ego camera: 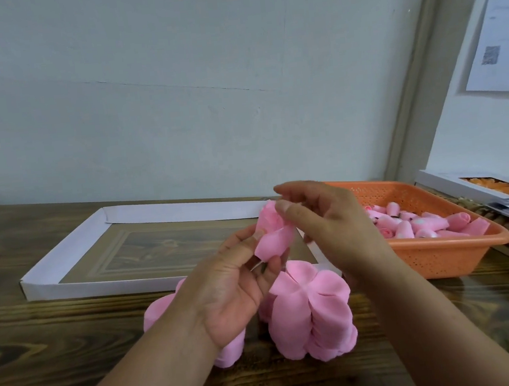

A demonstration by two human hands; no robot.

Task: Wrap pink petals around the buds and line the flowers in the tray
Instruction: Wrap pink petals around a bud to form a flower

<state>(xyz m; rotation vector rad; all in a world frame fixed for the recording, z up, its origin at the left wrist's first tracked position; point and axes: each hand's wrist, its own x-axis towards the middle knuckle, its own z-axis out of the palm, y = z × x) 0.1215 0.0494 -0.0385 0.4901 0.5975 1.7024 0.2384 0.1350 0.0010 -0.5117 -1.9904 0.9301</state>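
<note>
Petals want to lap snugly here: the left hand [239, 275] pinches the half-wrapped pink flower [272, 234] at its base, while the right hand [321, 226] pinches a petal edge near the top. Keeping the base grip firm and drawing the petal taut seems wise. Loose petal stacks [311, 311] lie on the counter [60, 351]; the white tray [66, 251] behind holds no flowers yet.

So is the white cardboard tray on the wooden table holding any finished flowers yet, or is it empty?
Empty as far as visible: the white cardboard tray shows only bare brown floor. Its right end is hidden behind the hands and the pink flower.
</note>
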